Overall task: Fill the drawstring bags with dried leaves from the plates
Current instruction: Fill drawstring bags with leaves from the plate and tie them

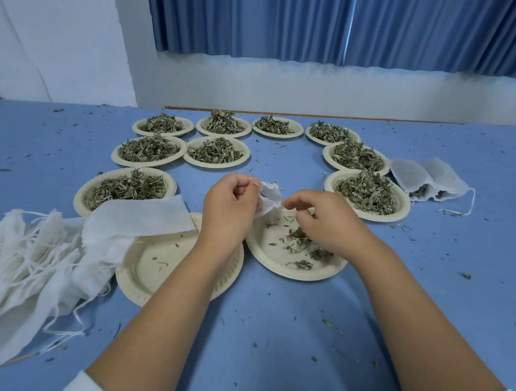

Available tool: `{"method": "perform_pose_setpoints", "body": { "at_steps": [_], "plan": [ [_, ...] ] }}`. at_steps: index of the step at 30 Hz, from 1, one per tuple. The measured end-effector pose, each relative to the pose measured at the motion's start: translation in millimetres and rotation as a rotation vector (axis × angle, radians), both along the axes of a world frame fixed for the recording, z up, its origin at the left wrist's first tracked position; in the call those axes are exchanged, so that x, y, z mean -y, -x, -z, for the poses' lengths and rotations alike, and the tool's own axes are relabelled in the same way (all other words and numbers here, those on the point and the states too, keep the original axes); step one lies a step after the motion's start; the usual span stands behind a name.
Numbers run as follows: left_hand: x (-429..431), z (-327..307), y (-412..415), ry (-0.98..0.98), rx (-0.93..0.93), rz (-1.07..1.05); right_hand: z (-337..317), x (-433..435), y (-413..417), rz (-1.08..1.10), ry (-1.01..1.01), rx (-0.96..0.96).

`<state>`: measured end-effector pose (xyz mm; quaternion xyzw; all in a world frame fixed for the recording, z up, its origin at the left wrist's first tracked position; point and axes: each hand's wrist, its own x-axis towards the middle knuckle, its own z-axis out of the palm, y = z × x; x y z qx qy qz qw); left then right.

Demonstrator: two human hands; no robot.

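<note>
Left hand [230, 207] and right hand [321, 225] are held over the near-empty plate [278, 269] just beneath, drawstring bag [270, 196] pinched between them. If its mouth is let sag (thin cloth), dried leaves [300, 264] could be scattered past the rim.

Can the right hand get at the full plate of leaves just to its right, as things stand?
Probably yes. The heaped plate lies close beside the right hand, with only table between. But that hand pinches the white bag, which the left hand also holds, so it should let go first.
</note>
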<state>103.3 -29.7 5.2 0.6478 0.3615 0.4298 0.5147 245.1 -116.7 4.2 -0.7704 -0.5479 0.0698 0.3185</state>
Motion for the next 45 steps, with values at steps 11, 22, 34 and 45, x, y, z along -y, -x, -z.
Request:
{"method": "perform_pose_setpoints", "body": {
  "at_steps": [11,22,34,45],
  "plan": [
    [-3.9,-1.2,1.4,0.064,0.037,-0.020,-4.5,3.6,7.1,-0.130,0.319,0.000],
    [-2.3,-1.2,2.1,0.052,0.023,-0.007,-7.8,6.6,-1.3,-0.010,0.380,0.040],
    [-3.0,-0.2,1.5,0.030,0.003,-0.025,-11.8,11.7,1.4,-0.071,0.354,-0.157],
    [-0.1,-2.5,1.4,0.052,0.016,-0.003,-13.8,12.5,2.2,-0.031,0.418,-0.143]
  ]
}}
